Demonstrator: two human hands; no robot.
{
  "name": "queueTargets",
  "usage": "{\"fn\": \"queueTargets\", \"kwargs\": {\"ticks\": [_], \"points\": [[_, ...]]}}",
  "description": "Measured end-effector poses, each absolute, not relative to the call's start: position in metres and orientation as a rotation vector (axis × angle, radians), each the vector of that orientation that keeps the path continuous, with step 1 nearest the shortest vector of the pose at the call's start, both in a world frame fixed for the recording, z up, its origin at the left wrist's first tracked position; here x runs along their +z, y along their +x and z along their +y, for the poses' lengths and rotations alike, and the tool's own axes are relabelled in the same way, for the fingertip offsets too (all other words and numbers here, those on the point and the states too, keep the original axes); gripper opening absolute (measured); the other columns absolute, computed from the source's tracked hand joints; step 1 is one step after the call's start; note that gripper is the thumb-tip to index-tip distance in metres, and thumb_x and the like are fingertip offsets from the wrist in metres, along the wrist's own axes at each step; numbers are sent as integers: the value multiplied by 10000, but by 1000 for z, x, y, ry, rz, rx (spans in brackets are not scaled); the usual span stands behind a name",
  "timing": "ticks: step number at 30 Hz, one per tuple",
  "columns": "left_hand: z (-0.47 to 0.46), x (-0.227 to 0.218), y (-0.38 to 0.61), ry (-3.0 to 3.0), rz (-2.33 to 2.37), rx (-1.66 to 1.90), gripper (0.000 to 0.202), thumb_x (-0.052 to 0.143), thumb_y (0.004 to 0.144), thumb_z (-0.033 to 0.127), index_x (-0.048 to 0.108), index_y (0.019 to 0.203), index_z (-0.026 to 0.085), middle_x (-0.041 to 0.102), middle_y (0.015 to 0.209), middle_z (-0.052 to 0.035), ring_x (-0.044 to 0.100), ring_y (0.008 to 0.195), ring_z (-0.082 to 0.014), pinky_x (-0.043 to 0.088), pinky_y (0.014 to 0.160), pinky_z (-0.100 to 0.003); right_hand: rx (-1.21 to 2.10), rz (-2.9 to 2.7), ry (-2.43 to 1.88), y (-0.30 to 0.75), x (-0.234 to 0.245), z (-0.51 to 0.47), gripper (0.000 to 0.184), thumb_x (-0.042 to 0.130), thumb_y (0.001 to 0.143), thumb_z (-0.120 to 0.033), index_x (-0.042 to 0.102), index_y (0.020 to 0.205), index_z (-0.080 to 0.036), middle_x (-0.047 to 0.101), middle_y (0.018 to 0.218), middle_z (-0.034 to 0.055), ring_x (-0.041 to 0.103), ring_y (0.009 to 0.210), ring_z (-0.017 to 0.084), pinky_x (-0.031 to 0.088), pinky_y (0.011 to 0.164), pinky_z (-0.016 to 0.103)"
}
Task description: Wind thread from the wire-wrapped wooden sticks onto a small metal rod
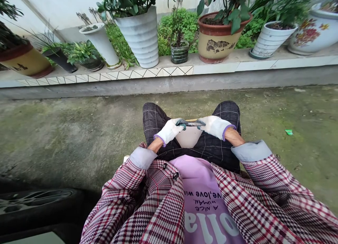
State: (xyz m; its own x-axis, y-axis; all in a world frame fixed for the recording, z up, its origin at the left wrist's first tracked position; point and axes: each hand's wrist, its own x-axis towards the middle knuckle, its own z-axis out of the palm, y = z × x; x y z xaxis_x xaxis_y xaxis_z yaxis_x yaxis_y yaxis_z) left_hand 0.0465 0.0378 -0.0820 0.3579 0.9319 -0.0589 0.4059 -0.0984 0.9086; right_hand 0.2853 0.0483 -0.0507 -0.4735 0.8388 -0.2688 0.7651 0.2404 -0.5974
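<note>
Gripping the slim dark rod (191, 124), your left hand (171, 129) at its nine o'clock and right hand (214, 126) at three seem, from this distance, closed round its ends; slackening either could drop it onto the pale object (188, 138) at six.

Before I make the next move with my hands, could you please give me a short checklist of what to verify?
1. Gloves worn on left hand and right hand: ok.
2. Slim grey item held from both sides: ok, one hand at each end.
3. Sleeve cuffs turned back from the gloves: ok.
4. Hands apart from the white ribbed pot on the ledge: ok, it stands well ahead.
5. Ground free of litter: not ok, a green scrap lies to the right.
6. What the pale thing between the legs is: cannot tell.
</note>
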Motion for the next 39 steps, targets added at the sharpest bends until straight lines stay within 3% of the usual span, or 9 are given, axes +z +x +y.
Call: {"fn": "queueTargets", "kwargs": {"ticks": [4,11,14,17,22,25,28,33,39], "points": [[39,-80,44,1789,1274,643,190,565,755,215,706,867,153,675,760,-14,565,701,-127,439,656,-229,639,-2688,-1712,282,-53,50,237,553,872,-325,674,1025,-192,726,927,99,658,770,220,430,644,288],[35,-77,51,1413,1048,771,271,578,733,161,707,960,90,684,749,-46,588,645,-113,480,662,-257,563,-2572,-1705,285,-47,51,297,520,890,-364,668,1067,-178,723,998,110,654,826,228,435,680,292],[34,-74,53,1311,928,844,263,597,727,157,717,946,76,696,753,-62,620,704,-131,497,742,-287,694,-2381,-1625,286,-39,49,287,532,886,-352,680,1047,-168,720,951,83,638,801,196,450,675,267],[32,-70,52,1342,919,826,232,609,734,177,734,909,88,711,778,-66,631,759,-143,487,784,-287,1052,-2176,-1527,285,-34,44,329,538,890,-436,672,1017,-164,653,744,22,557,589,132,421,510,232],[29,-61,52,1341,1031,813,150,629,741,205,713,724,82,655,616,-51,567,634,-123,447,664,-260,1461,-1930,-1409,282,-33,38,360,623,833,-535,616,841,-174,527,616,-24,444,447,85,366,349,205],[29,-58,53,1276,931,819,303,675,710,205,733,970,62,643,607,-26,540,577,-107,430,613,-252,1633,-1875,-1360,283,-32,38,373,639,823,-540,597,795,-171,539,588,-22,440,392,77,376,325,208],[31,-60,52,1213,838,806,523,723,666,208,689,1165,58,673,678,-34,548,568,-103,443,596,-250,1799,-1852,-1313,288,-33,39,430,596,846,-573,643,906,-151,581,589,-9,463,356,83,391,315,210],[34,-71,51,1261,871,825,411,702,659,180,742,1052,71,693,711,-46,570,607,-111,481,628,-254,1829,-1911,-1245,288,-40,42,557,570,869,-573,622,1219,-143,638,660,6,512,396,78,444,370,184],[34,-69,52,1288,883,862,366,700,676,199,744,1011,58,701,727,-60,572,605,-112,485,624,-255,1685,-1920,-1279,284,-42,39,482,551,880,-550,663,1080,-126,592,646,2,477,411,80,410,342,196]]}}
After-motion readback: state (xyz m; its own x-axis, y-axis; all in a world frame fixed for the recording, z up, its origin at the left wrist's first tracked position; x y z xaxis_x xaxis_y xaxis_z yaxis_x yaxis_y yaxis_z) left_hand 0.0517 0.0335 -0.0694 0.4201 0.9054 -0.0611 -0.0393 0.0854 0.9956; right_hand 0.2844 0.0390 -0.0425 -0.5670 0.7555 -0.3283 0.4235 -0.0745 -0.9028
